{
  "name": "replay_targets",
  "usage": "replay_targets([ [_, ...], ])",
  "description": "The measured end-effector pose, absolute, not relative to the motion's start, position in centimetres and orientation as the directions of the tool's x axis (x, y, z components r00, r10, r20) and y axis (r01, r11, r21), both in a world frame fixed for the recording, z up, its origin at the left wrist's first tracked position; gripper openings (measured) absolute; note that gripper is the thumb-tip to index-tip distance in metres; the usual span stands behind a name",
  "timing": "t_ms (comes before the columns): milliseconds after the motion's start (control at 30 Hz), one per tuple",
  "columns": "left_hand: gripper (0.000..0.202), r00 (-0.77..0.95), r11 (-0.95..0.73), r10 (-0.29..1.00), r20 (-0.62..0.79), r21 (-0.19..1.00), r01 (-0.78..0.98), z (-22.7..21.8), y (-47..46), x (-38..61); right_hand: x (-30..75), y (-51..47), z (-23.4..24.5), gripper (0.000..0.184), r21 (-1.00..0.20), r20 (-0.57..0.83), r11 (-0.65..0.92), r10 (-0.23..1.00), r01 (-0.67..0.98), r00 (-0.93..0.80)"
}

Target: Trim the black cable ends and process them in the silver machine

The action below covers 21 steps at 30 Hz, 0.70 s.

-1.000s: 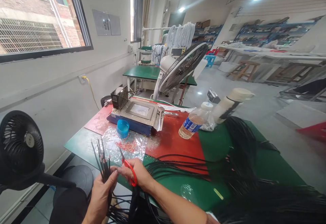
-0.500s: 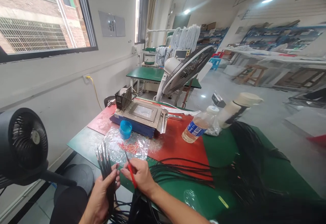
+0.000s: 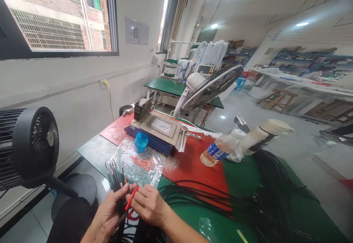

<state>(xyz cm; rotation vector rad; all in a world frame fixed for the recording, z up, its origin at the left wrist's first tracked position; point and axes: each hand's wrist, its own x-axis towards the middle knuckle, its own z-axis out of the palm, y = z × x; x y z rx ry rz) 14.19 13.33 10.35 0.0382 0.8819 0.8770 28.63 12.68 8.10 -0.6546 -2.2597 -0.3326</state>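
My left hand (image 3: 106,215) is closed round a bundle of thin black cables (image 3: 116,178) whose cut ends stick up just before the table's near edge. My right hand (image 3: 149,204) is closed on a small red-handled cutter (image 3: 130,199) and touches the left hand at the bundle. The cutter's tip lies against the cables between the two hands. A large sheaf of black cables (image 3: 248,195) sweeps from my hands across the green and red table (image 3: 91,149) to the right.
A clear plastic bag with small red parts (image 3: 139,164) lies just beyond my hands, with a blue cap (image 3: 141,142) and a flat metal machine (image 3: 160,129) behind. A water bottle (image 3: 217,152) and a white flask (image 3: 261,134) lie at centre right. A black fan (image 3: 30,149) stands at left.
The view has tilted up and shifted. My hands dropped lower and came together. The cutter, first pointing up in my right hand, now lies slanted against the bundle.
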Motion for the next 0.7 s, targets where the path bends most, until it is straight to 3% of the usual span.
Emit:
replay_targets([
  [100,0.011,0.322,0.649,0.69,-0.648,0.359,-0.671,10.3,13.3,14.0,28.6,12.5,8.6,0.017,0.069,0.715,0.841,0.334,0.537,-0.614],
  [233,0.007,0.207,0.604,0.74,-0.64,0.496,-0.624,10.0,13.5,13.5,28.9,12.6,9.1,0.02,-0.003,0.741,0.818,0.388,0.575,-0.548],
  [300,0.019,0.084,0.558,0.759,-0.646,0.579,-0.595,9.6,13.8,13.0,29.3,13.4,9.3,0.019,-0.135,0.808,0.771,0.449,0.622,-0.381],
  [367,0.026,0.003,0.495,0.796,-0.605,0.648,-0.579,9.2,14.2,12.5,30.0,14.7,9.7,0.016,-0.369,0.818,0.665,0.564,0.649,-0.113],
  [433,0.035,-0.002,0.415,0.862,-0.507,0.709,-0.571,8.8,14.9,12.1,30.8,16.5,10.2,0.015,-0.637,0.693,0.492,0.703,0.594,0.162],
  [500,0.042,-0.003,0.35,0.908,-0.418,0.766,-0.539,8.3,15.6,11.7,31.4,18.6,10.7,0.024,-0.815,0.512,0.325,0.791,0.48,0.334],
  [567,0.045,-0.019,0.311,0.931,-0.364,0.82,-0.481,7.9,16.4,11.6,31.8,20.5,11.1,0.033,-0.879,0.41,0.238,0.82,0.414,0.399],
  [700,0.049,-0.063,0.243,0.957,-0.283,0.901,-0.359,7.0,18.1,11.8,31.9,23.1,10.9,0.037,-0.859,0.388,0.172,0.834,0.483,0.392],
])
